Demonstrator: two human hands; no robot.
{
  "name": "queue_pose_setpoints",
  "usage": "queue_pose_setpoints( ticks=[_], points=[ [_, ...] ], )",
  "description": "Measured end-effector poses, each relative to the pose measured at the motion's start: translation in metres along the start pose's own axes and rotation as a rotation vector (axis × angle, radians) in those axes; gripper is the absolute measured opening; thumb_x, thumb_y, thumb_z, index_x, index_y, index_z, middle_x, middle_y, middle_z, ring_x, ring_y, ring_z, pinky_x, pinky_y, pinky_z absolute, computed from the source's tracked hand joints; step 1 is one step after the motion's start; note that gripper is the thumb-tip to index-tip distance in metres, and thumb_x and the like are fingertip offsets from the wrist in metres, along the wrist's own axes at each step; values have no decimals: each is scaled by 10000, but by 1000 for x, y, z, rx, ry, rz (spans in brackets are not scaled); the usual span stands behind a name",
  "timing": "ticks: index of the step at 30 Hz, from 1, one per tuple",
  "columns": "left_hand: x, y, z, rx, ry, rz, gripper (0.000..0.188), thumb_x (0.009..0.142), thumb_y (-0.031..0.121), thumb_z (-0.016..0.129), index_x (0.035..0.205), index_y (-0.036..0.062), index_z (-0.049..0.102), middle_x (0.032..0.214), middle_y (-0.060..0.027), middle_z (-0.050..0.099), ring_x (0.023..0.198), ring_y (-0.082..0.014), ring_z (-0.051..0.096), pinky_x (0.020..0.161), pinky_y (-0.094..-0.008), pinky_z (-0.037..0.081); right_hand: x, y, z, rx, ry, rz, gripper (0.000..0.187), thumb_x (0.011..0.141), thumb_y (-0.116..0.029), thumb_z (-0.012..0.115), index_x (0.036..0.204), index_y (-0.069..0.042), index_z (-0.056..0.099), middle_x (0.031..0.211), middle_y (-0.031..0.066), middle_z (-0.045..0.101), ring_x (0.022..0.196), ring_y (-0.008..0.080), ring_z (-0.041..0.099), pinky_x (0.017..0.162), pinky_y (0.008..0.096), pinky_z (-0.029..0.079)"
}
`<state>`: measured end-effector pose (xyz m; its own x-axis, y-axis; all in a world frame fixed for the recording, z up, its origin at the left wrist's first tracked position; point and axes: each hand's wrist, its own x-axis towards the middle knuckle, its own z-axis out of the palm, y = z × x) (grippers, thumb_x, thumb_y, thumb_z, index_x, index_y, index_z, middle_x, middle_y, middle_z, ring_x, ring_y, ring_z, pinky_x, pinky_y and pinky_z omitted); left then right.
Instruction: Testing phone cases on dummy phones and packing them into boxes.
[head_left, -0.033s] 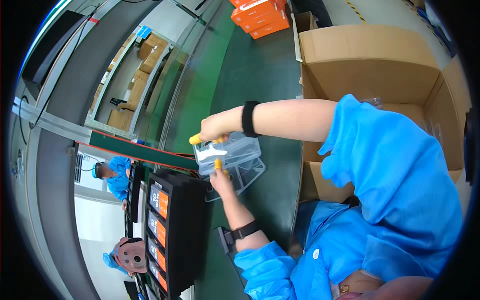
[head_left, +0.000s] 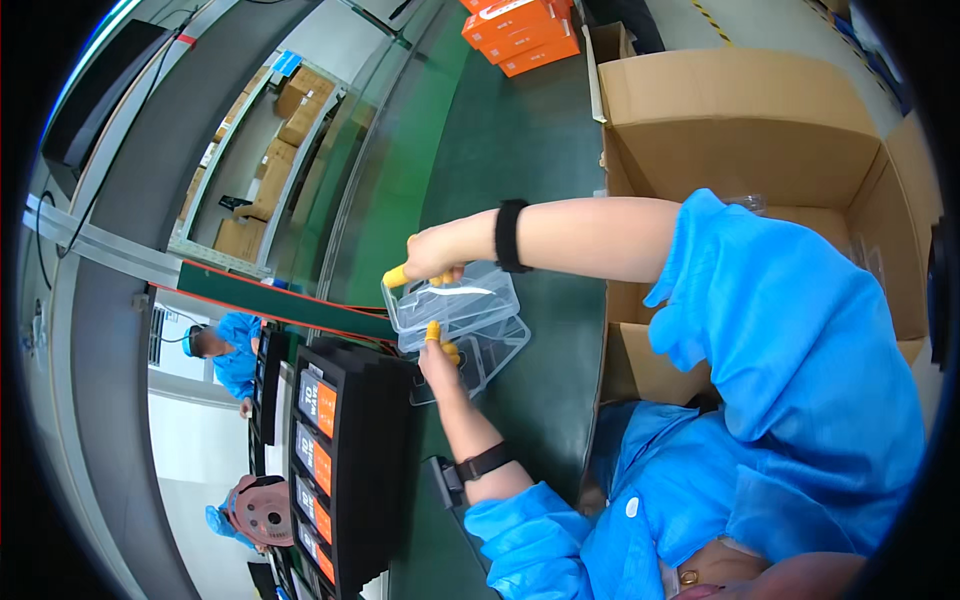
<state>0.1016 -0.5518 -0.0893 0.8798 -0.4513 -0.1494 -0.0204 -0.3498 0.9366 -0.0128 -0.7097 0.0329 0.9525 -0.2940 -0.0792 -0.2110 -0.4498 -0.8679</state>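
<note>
Between my hands is a clear plastic tray (head_left: 462, 308) with moulded recesses, tilted and catching a streak of glare. My right hand (head_left: 432, 256), with yellow finger covers, closes on its upper left edge. My left hand (head_left: 440, 360), also with yellow finger covers, pinches the lower edge. Some of its fingers are hidden behind the plastic. Below and partly behind that lies a second clear plastic tray (head_left: 497, 357) on the dark green bench (head_left: 545, 400). Both wrists wear black bands.
A large open cardboard box (head_left: 740, 90) with clear plastic pieces inside stands at the right. Orange boxes (head_left: 525, 35) are stacked at the far end. Black trays with orange-and-grey boxes (head_left: 318, 402) stand at the left. Two people in blue (head_left: 238, 350) work beyond.
My right hand has shifted very slightly to the right, and the tray's tilt has changed a little, so its glare is now a thinner streak. Both hands keep their grip.
</note>
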Motion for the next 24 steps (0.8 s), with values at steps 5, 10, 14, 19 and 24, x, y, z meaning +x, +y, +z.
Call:
queue_pose_setpoints(
  ticks=[5, 10, 14, 19, 24],
  points=[
    [4, 2, -36, 265, -144, -109, 567, 792, 517, 399, 724, -17, 576, 540, -62, 519, 489, -156, 503, 441, -259, 368, 2, 35, -30, 76, 152, 29, 404, 797, -361, 466, 895, 25, 534, 653, 93, 552, 545, 169, 546, 461, 277, 450],
    [-76, 51, -15, 1041, 311, 192, 530, 804, 521, 392, 858, 25, 569, 739, -90, 592, 703, -234, 576, 626, -349, 433, -57, 55, -61, -173, 761, -260, 400, 793, -350, 528, 988, -2, 500, 653, 71, 541, 568, 154, 524, 538, 259, 434],
    [-131, 32, 87, -492, -680, 212, 553, 819, 511, 375, 1072, 30, 473, 1042, -67, 503, 990, -204, 481, 821, -379, 393, -96, 34, -50, -71, 1078, -696, 317, 758, -208, 614, 984, -15, 503, 682, 38, 541, 584, 105, 510, 563, 222, 422],
    [-187, 38, 140, -1075, -981, -372, 689, 781, 517, 361, 1247, 16, 281, 1270, -147, 335, 1158, -297, 339, 971, -438, 261, -104, -7, 18, 934, 741, -1069, 303, 793, -171, 564, 1050, -56, 453, 806, 5, 534, 689, 72, 506, 628, 201, 406],
    [-225, 14, 139, -464, -1426, -167, 558, 805, 437, 366, 1185, 29, 345, 1150, -120, 396, 1075, -237, 367, 916, -365, 294, -129, 12, 64, 2056, -291, -613, 271, 853, -219, 456, 1065, -55, 414, 903, -23, 460, 715, 47, 444, 611, 179, 351]
  ],
)
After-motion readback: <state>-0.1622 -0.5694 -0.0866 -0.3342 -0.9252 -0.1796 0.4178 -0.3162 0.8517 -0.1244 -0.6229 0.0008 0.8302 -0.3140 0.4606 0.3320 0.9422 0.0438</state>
